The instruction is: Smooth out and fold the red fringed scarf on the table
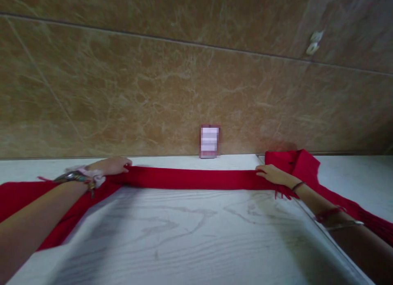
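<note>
A red fringed cloth stretches as a flat, narrow band between my two hands, above the white wood-grain surface. On the left, my left hand grips the band, fingers closed on its upper edge; more red cloth spreads out beneath and beyond that forearm. Toward the right, my right hand is closed on the band's other part, with short fringe strands hanging just below it. Behind my right hand lies another stretch of red cloth, bunched near the wall and running down to the right edge under my forearm.
The white surface meets a brown marbled tile wall. A small card with a pixelated face stands against the wall at the centre. A white fitting is on the wall at upper right. A seam crosses the surface at right.
</note>
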A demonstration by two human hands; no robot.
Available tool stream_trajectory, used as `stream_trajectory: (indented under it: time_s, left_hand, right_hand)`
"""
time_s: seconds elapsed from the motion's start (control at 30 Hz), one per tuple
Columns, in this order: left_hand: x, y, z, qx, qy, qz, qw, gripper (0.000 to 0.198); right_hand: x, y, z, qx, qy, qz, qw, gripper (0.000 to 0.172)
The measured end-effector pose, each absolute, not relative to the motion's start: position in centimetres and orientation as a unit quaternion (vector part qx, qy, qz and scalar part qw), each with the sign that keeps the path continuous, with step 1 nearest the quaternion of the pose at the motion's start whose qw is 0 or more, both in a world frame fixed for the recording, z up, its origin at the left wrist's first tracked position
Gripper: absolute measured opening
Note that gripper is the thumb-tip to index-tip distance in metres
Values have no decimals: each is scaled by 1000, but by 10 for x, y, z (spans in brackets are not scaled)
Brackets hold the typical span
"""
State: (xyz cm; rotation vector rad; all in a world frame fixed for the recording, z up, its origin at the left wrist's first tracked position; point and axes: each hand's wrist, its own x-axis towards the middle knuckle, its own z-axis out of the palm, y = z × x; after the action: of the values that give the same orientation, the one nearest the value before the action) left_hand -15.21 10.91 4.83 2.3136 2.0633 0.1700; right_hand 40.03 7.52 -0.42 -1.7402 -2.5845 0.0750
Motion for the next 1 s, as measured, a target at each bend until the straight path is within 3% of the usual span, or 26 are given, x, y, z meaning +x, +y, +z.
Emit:
stream_trajectory:
  time_s: [0.1,0.2,0.3,0.43,0.6,0.73,0.87,1.0]
  left_hand:
    - [-129,96,38,752,652,-71,-59,27]
    - [-91,73,16,781,601,25,-165,42]
    - [-60,58,-8,845,526,11,-91,44]
    - [-57,54,-18,857,514,-11,-26,46]
    - [-77,37,-17,855,518,-35,-12,46]
    - [-78,17,-10,849,522,-70,-40,46]
    - [-43,8,1,845,525,7,-100,44]
    - [-11,8,-10,865,500,33,-39,46]
  right_hand:
    - [396,68,-3,-572,-819,-18,-24,26]
    - [377,57,-2,-592,-794,-136,-11,28]
    - [344,45,-10,-537,-818,-199,53,35]
    - [316,31,-27,-454,-885,-84,56,44]
    - [333,11,-26,-458,-888,-22,24,48]
    - [353,7,-20,-443,-895,-58,9,43]
    - [360,18,-29,-456,-884,-101,18,40]
    - [377,24,-40,-468,-875,-114,44,42]
